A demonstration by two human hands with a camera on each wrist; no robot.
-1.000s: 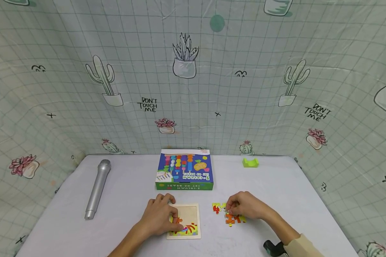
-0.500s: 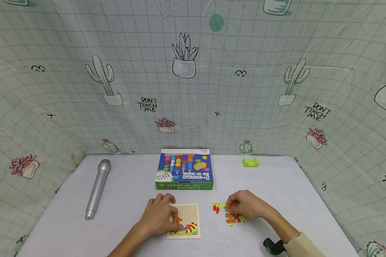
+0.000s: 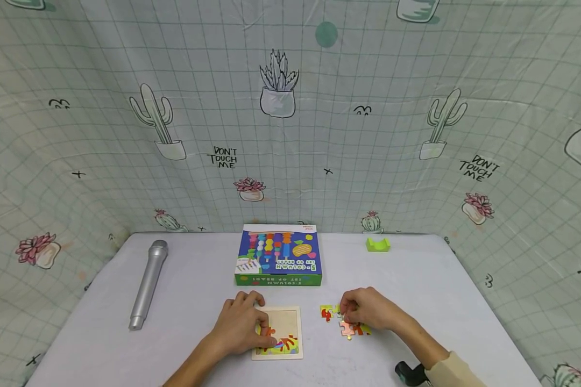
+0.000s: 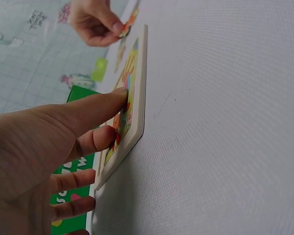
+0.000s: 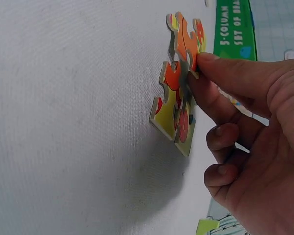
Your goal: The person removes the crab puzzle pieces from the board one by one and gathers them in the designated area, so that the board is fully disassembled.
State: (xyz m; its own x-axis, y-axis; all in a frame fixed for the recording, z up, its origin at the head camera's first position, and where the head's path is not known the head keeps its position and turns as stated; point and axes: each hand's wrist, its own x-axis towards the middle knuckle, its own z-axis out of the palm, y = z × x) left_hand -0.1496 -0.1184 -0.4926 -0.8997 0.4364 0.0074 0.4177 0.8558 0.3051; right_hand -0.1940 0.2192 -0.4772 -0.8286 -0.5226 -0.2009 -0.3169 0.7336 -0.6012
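My left hand [image 3: 239, 325] rests over the left side of a square wooden puzzle tray [image 3: 299, 333]. In the left wrist view its thumb and index fingertip press on colourful puzzle pieces [image 4: 129, 73] along the tray's lower part; other fingers lie by its edge. The tray's upper part shows bare wood. To the right of the tray, my right hand [image 3: 370, 309] pinches an orange puzzle piece [image 5: 186, 44] between thumb and index finger, tilted over other loose pieces [image 5: 166, 112]. A red-and-yellow loose piece [image 3: 326, 313] shows left of these fingers; some pieces are partly hidden by the hand.
Behind the tray lies a blue and green bead-set box [image 3: 278, 255]. A silver microphone-shaped tube [image 3: 147, 285] is at the left. Far right sits a small lime-green block [image 3: 377, 245]. A black-ended object [image 3: 410, 373] lies by the right sleeve.
The orange piece at my right fingers has tilted and now looks paler as it catches the light. My left hand and the tray stay in place.
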